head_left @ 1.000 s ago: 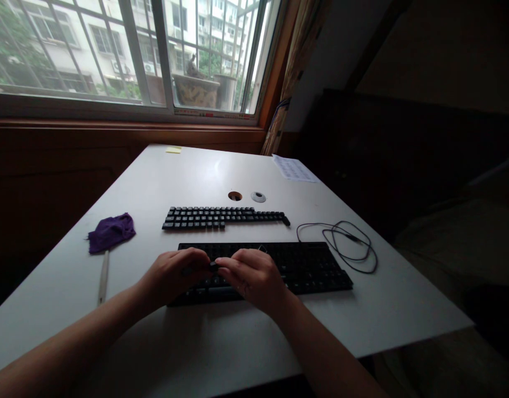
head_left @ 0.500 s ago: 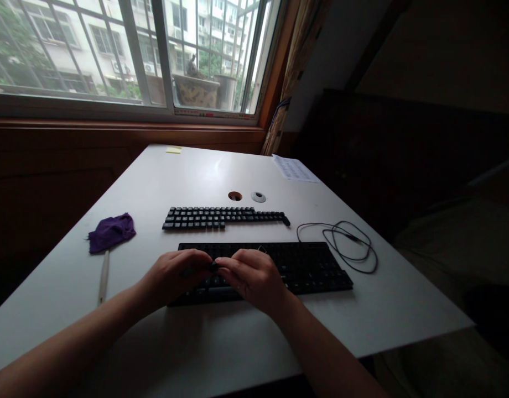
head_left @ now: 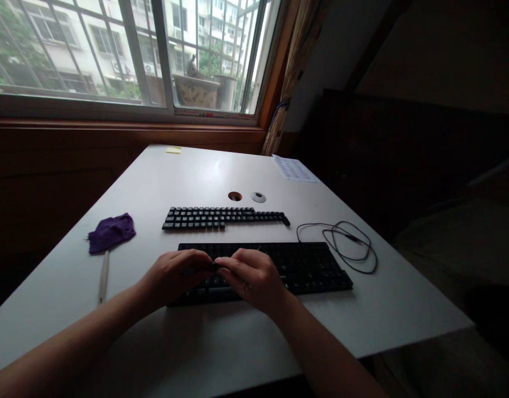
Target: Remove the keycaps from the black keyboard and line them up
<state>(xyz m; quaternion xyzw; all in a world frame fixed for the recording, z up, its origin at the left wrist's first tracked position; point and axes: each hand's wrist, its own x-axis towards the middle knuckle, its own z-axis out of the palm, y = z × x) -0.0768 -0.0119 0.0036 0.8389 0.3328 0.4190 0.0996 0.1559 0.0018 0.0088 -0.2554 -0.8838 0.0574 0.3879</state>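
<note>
Over the left half of a black keyboard [head_left: 312, 268], my hands meet at the fingertips. Between them is a small black keycap [head_left: 213, 266], mostly covered by the fingers. My left hand [head_left: 174, 276] pinches it from the left, fingers curled and closed. From the other side my right hand [head_left: 256, 276] is also closed on it, thumb and forefinger together. A bit of thin wire shows just above the right knuckles; what it belongs to is hidden. Behind the keyboard, loose black keycaps [head_left: 196, 218] stand in several neat rows on the white table [head_left: 188, 177].
At the left lie a purple cloth [head_left: 112, 232] and a pale pen-like stick [head_left: 104, 279]. A coiled black cable [head_left: 373, 251] rests at the right. Farther back are a cable hole [head_left: 235, 196], its round grey cover [head_left: 258, 197], printed paper [head_left: 295, 168] and a yellow sticky note [head_left: 174, 150].
Both hands stay in nearly the same place with the keycap between them. The right fingers have shifted slightly, and less of the thin wire shows above that hand.
</note>
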